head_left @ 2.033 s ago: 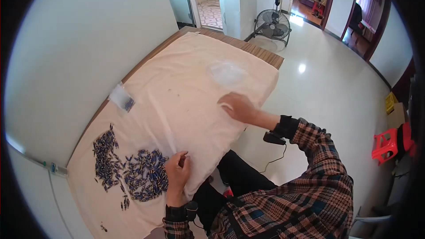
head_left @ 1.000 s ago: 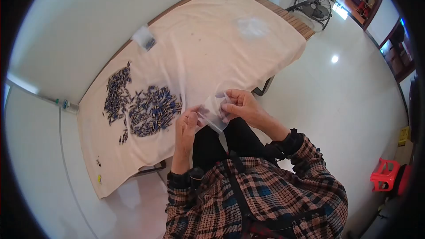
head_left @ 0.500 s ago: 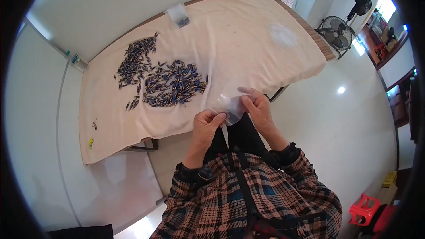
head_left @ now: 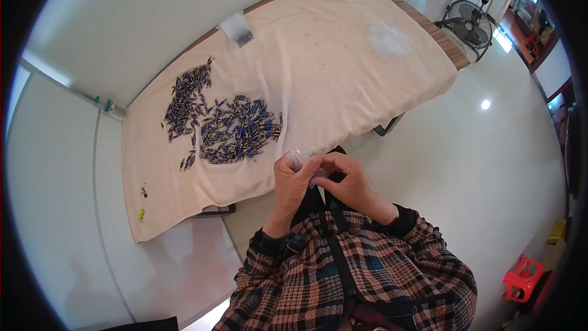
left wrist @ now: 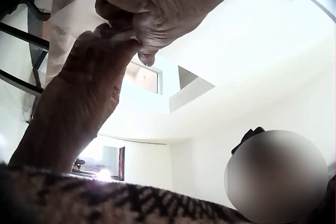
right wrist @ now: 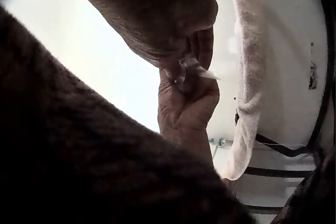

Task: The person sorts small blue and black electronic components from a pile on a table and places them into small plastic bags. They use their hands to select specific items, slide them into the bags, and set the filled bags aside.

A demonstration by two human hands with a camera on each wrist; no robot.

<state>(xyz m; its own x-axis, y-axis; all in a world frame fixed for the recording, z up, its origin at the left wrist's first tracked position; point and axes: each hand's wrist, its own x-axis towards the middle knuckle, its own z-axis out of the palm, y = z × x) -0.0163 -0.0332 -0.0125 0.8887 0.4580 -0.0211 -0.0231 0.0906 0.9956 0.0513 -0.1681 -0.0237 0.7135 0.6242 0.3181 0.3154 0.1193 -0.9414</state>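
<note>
Close together at the table's front edge, over the lap, both hands hold a clear plastic bag [head_left: 295, 158]. The left hand [head_left: 291, 181] pinches it between thumb and fingers. With curled fingertips, the right hand [head_left: 349, 181] grips the bag right beside the left thumb. A crumpled bit of the clear plastic [right wrist: 189, 71] shows between the hands in the right wrist view; the rest is hidden by the fingers. Beyond the left hand lies a pile of small dark blue pieces with gold-coloured ends [head_left: 242, 132], and a second pile [head_left: 188, 95] is behind it.
A cream cloth [head_left: 343, 92] covers the table. Near the wall lies a clear bag holding some small pieces [head_left: 237, 29]; more clear plastic [head_left: 389, 39] lies at the far right. A yellow item [head_left: 141, 215] is at the left corner. A fan [head_left: 468, 24] and red stool [head_left: 522, 277] stand on the floor.
The right hand has come from over the table to the left hand. The bag, spread between both hands earlier, is now bunched up as the hands have closed together. The head view has shifted.
</note>
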